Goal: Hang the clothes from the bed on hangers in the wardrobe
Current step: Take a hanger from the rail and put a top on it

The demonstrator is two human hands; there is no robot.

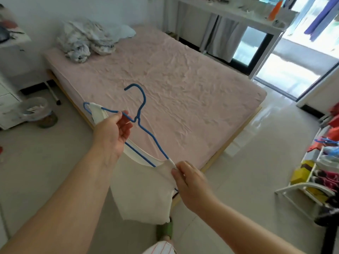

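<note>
Both hands' grip: garment (145,191) on hanger (145,129)

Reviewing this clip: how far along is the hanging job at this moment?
Done: the white garment already sits on the blue wire hanger, with one strap over each end. In hand: the left hand grips the hanger near its neck while the right hand pinches the strap at the near end. Left: carrying it to the wardrobe, which is not in view. A crumpled fabric pile remains on the pink bed.
</note>
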